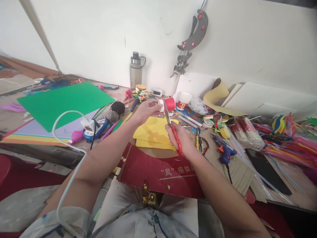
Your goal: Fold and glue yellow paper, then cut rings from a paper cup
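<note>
Between the fingers of my left hand [148, 110] is the white end of a red paper cup [169, 104], tipped on its side above the table. My right hand [182, 137] is closed around the red handles of a pair of scissors [167, 116]. Their metal blades point up and lie against the cup near its white part. Whether the blades have cut into it I cannot tell. Beneath both hands lie yellow sheets [151, 132], and nearer me a dark red board [158, 175] with white lettering rests over my lap.
A stack of white and red paper cups [184, 100] stands behind the cup. At right lie a blue glue gun [226, 152], a black phone [267, 170] and a yellow utility knife [199, 142]. Leftward are a green sheet [65, 102], a power strip [96, 129] and its white cable [70, 188].
</note>
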`<move>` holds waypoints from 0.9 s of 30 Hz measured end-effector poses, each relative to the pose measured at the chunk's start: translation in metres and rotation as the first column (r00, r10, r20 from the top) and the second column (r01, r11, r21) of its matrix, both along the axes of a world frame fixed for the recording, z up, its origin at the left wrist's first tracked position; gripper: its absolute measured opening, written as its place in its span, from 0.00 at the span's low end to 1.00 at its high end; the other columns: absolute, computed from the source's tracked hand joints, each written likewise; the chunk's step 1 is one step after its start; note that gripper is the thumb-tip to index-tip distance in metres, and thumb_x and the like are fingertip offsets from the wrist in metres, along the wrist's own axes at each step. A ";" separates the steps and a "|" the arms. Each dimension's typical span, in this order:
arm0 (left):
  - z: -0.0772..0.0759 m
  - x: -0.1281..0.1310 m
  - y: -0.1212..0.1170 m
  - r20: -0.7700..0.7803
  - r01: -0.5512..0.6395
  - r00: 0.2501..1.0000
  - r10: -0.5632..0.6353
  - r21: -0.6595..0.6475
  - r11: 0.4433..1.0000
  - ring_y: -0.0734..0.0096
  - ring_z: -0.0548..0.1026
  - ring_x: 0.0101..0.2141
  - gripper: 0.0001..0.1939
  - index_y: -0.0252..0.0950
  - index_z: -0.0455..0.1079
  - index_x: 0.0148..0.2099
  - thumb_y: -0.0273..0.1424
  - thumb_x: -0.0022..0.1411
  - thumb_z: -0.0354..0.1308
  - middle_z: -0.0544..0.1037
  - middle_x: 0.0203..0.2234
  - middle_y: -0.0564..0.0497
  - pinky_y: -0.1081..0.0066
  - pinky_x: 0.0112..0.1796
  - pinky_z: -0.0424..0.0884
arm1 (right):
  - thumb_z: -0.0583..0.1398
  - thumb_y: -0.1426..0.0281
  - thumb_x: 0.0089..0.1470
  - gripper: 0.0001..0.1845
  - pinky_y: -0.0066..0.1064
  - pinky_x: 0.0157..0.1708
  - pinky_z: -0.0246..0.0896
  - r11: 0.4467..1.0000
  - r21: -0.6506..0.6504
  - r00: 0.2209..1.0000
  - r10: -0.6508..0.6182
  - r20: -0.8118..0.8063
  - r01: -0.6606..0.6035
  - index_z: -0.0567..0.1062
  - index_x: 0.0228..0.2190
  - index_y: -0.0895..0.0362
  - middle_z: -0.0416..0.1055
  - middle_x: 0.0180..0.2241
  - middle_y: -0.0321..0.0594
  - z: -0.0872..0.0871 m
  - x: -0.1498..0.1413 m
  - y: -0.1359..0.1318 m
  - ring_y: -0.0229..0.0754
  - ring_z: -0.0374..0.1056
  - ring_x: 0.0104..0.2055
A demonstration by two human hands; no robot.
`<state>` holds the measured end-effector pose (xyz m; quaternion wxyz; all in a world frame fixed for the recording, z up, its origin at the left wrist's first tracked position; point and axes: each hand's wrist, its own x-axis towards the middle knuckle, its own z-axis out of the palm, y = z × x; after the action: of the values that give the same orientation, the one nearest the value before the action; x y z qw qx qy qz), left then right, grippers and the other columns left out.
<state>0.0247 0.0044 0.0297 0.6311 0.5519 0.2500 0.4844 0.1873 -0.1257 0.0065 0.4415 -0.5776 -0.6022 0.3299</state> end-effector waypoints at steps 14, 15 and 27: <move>-0.005 0.006 -0.004 0.120 0.047 0.992 -0.037 -0.084 0.995 0.68 0.83 0.37 0.31 0.33 0.77 0.42 0.48 0.46 0.83 0.83 0.37 0.50 0.57 0.49 0.83 | 0.59 0.39 0.60 0.28 0.31 0.19 0.48 0.999 0.045 0.996 -0.032 0.083 0.029 0.63 0.26 0.49 0.58 0.19 0.32 -0.004 0.001 0.002 0.38 0.55 0.21; -0.005 0.007 -0.004 0.126 0.064 0.991 -0.052 -0.086 0.994 0.67 0.83 0.37 0.32 0.33 0.77 0.43 0.50 0.46 0.82 0.83 0.37 0.48 0.57 0.49 0.83 | 0.59 0.40 0.60 0.28 0.31 0.20 0.48 0.998 0.053 0.995 -0.032 0.096 0.027 0.63 0.26 0.49 0.58 0.19 0.32 -0.003 0.000 0.001 0.38 0.55 0.21; -0.010 0.011 -0.005 0.094 0.027 0.995 -0.024 -0.030 0.999 0.69 0.80 0.38 0.32 0.33 0.80 0.42 0.52 0.45 0.82 0.80 0.35 0.51 0.58 0.49 0.82 | 0.59 0.44 0.59 0.24 0.32 0.22 0.49 0.995 0.082 0.987 -0.062 0.149 0.050 0.64 0.26 0.49 0.60 0.18 0.33 0.005 -0.002 -0.001 0.38 0.57 0.21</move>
<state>0.0357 -0.0002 0.0196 0.6568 0.5217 0.2208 0.4977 0.1855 -0.1269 0.0116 0.4257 -0.6002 -0.6298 0.2488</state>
